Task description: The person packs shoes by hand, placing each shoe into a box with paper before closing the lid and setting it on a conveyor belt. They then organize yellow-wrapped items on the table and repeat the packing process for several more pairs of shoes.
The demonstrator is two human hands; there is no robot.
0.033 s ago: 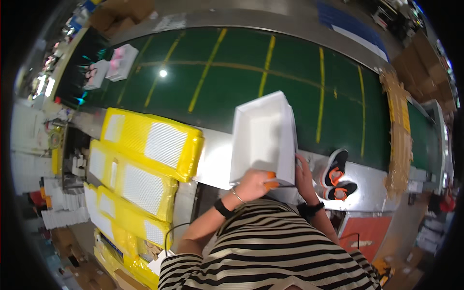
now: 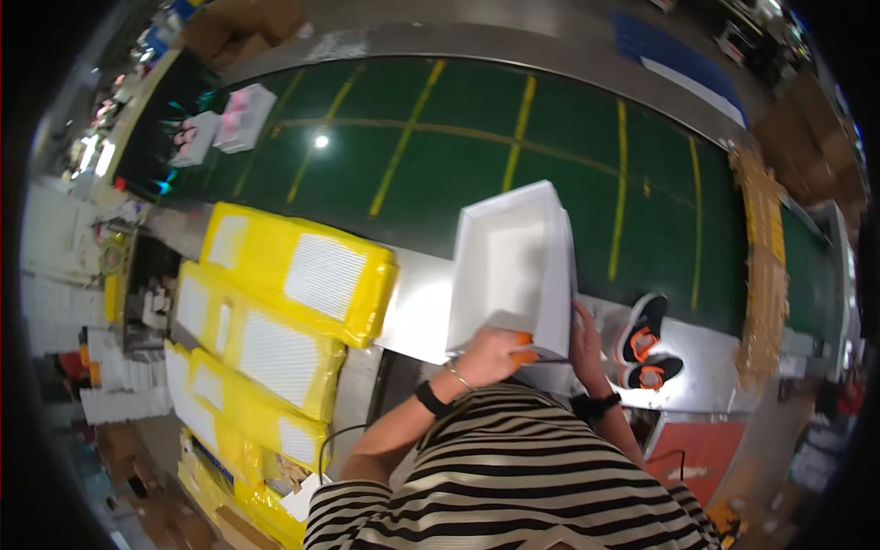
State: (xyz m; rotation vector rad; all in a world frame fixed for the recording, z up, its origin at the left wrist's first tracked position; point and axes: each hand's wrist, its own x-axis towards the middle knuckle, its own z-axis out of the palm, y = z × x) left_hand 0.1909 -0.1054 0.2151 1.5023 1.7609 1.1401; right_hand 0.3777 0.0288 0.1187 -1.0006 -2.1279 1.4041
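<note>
An open white box (image 2: pixel 500 261), with nothing visible inside it, stands tilted at the near edge of the green conveyor belt. My left hand (image 2: pixel 495 356), with orange covers on some fingers, is closed on the box's near edge. Against the box's right side rests my right hand (image 2: pixel 588 346), its fingers partly hidden behind the wall as it steadies the box. To the right of that hand, a pair of black shoes with orange details (image 2: pixel 644 328) sits on the metal ledge (image 2: pixel 706 362).
Yellow-wrapped bundles of white pieces (image 2: pixel 298 353) are stacked at my left. The green belt (image 2: pixel 440 156) with yellow lines runs across ahead. White boxes with pink items (image 2: pixel 244 117) stand at its far left. Brown cardboard (image 2: pixel 763 266) spans the belt at right.
The whole scene sits slightly farther right and lower in the view. Both hands stay on the white box, with little change in their hold.
</note>
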